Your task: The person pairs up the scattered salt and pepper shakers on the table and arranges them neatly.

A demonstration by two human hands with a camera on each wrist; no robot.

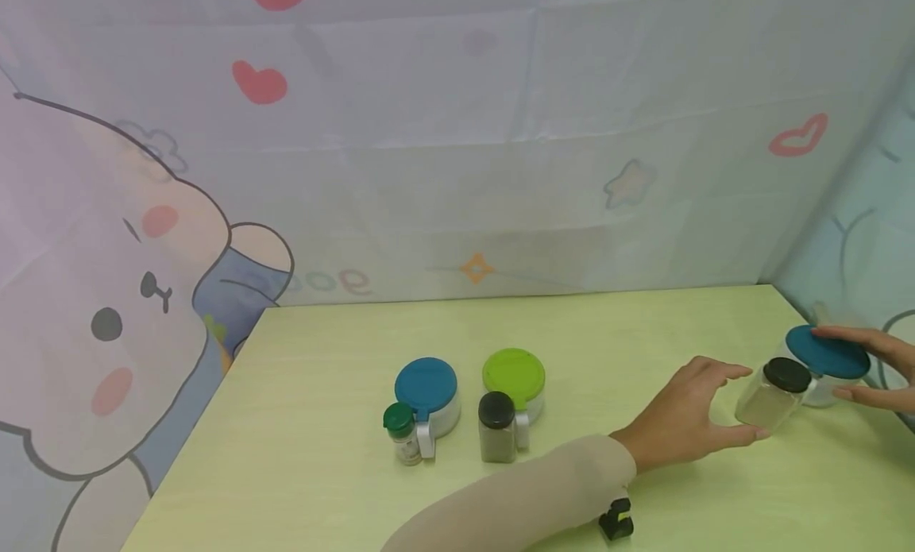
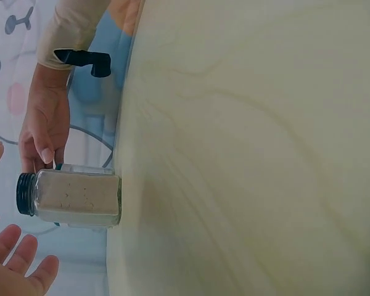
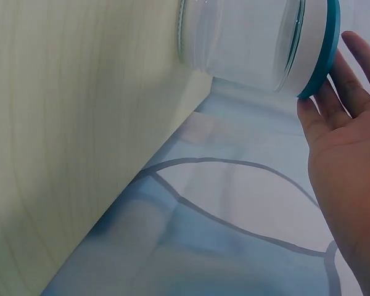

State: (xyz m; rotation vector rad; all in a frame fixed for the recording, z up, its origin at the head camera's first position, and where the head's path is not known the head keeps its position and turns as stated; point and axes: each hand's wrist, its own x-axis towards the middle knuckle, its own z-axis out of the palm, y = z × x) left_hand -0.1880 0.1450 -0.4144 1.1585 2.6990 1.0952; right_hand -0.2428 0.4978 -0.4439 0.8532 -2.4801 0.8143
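A square clear jar with a black lid and beige powder (image 1: pixel 768 401) stands upright at the table's right side. My left hand (image 1: pixel 689 417) is spread beside it, thumb and fingers apart from the glass in the left wrist view. Just behind that jar is a round clear canister with a blue lid (image 1: pixel 829 353). Along the lid's edge, my right hand (image 3: pixel 351 129) touches with extended fingers. In the head view, only the fingers of that hand show, at the right border.
Left of centre stand a blue-lidded canister (image 1: pixel 426 385), a green-lidded canister (image 1: pixel 513 375), a small green-capped shaker (image 1: pixel 402 433) and a black-lidded jar (image 1: pixel 497 429). Printed cloth (image 1: pixel 457 139) hangs behind the pale yellow table (image 1: pixel 300 457). The table's right edge lies near the blue-lidded canister by my right hand.
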